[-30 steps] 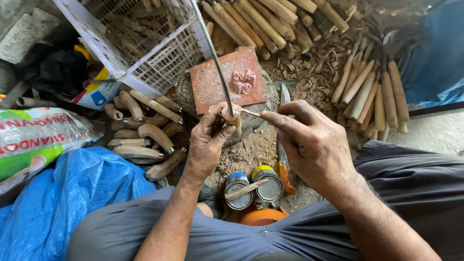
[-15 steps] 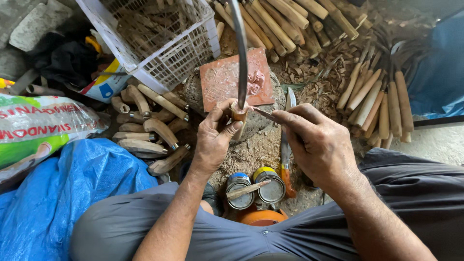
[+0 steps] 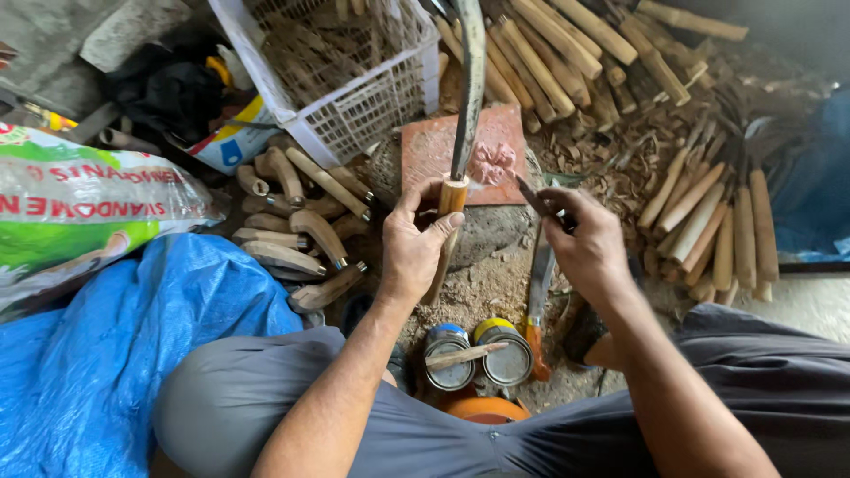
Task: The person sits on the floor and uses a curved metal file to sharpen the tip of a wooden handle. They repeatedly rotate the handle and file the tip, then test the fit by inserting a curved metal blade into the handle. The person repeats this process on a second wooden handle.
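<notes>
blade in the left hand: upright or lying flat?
Upright. The left hand grips the wooden handle near its top, and the blade rises from it, curving slightly, in front of the basket.

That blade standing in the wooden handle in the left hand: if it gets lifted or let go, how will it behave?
Probably top-heavy: the long curved blade rises well above the short wooden handle gripped by the left hand. Likely stiff, since it stands unsupported. Released, it would probably tip toward the brick.
</notes>
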`<state>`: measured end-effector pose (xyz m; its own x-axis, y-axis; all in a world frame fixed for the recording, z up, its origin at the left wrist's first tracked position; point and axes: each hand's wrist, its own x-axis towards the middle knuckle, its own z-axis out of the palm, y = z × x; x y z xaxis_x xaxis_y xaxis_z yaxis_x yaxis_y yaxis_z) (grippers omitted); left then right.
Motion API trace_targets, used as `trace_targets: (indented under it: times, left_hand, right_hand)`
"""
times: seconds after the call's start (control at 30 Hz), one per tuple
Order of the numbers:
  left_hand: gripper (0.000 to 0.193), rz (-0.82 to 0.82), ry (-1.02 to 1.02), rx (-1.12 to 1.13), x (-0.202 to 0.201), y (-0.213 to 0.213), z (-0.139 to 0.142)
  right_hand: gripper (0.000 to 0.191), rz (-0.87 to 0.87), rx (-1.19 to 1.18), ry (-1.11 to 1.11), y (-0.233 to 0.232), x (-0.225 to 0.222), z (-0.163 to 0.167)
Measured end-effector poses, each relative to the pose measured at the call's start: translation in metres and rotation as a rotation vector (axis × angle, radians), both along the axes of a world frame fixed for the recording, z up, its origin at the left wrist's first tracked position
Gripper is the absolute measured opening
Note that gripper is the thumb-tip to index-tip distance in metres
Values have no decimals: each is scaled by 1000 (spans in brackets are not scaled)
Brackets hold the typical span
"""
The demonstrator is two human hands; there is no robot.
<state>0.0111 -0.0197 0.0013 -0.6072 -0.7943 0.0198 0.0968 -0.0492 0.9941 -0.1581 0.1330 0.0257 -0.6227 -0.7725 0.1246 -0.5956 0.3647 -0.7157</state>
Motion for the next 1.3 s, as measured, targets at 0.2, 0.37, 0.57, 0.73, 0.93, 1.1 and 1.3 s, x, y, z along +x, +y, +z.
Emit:
trace_targets:
  times: [0.2, 0.37, 0.57, 0.73, 0.93, 1.1, 1.3]
  left_hand:
    - [39, 71, -54, 66, 3, -10, -11]
    - [38, 90, 59, 107, 7, -15, -20]
    - [39, 103, 48, 115, 11, -19, -27]
    - [38, 98, 48, 144, 13, -20, -30]
    - [37, 124, 27, 122, 12, -21, -34]
    - [37, 128, 27, 130, 10, -22, -36]
    - [38, 131, 42, 99, 7, -23, -32]
  right_hand:
    - [24, -220, 179, -280, -19, -10, -86]
    - [22, -230, 362, -224, -38, -2, -105]
    - [12, -85, 149, 152, -56, 4, -111]
    - [14, -94, 171, 140, -64, 6, -111]
    - [17, -92, 98, 329, -62, 8, -115]
    - [16, -28, 127, 170, -65, 12, -103]
    - [45, 251, 208, -683, -63, 30, -72]
